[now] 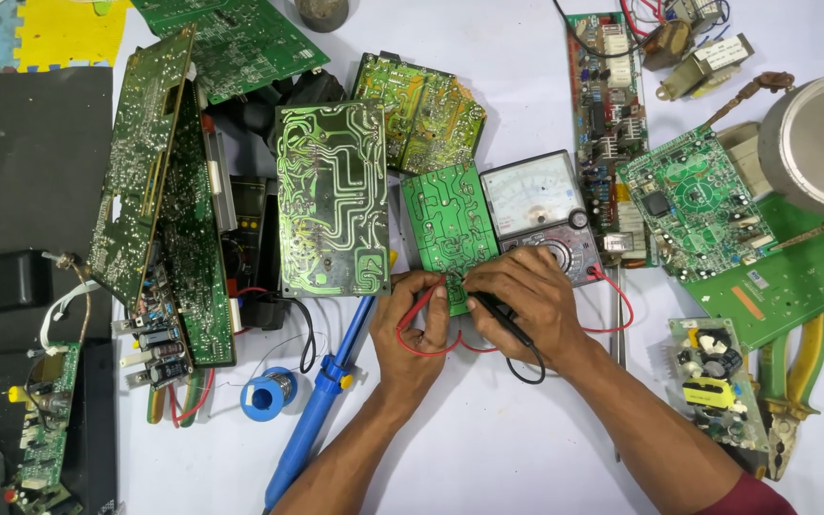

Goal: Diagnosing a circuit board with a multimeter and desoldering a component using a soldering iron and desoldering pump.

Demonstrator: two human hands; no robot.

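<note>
We see a small green circuit board (448, 232) lying solder side up near the middle of the white table (488, 439), directly at twelve o'clock from both hands, its lower edge tucked under the fingertips. Touching its right edge, at three o'clock, sits an analog multimeter (538, 212) with a pale dial face and a round selector knob; at nine o'clock lies a larger green board (333, 197), also trace side up. The small board is bright green with pale, winding copper tracks and rows of solder dots, roughly rectangular and turned slightly clockwise. Our left hand (416, 329) rests at the board's six o'clock corner with fingers curled shut around a red test probe (422, 307), whose tip meets the bottom edge of the board. Our right hand (524, 300) lies at five o'clock from the board, overlapping the multimeter's lower corner, fingers pinched closed on a black test probe (500, 316) that points toward the same edge. A red lead (612, 310) loops out at three o'clock of the right hand, and a black lead (526, 367) curls below the wrist. A blue soldering iron (321, 405) lies at seven o'clock of the left hand, with a blue solder spool (268, 392) just beside it. The board's lower strip is covered by our fingers, so we cannot make out exactly which solder points the probe tips touch, and the multimeter's lower left corner is hidden under the right hand.
</note>
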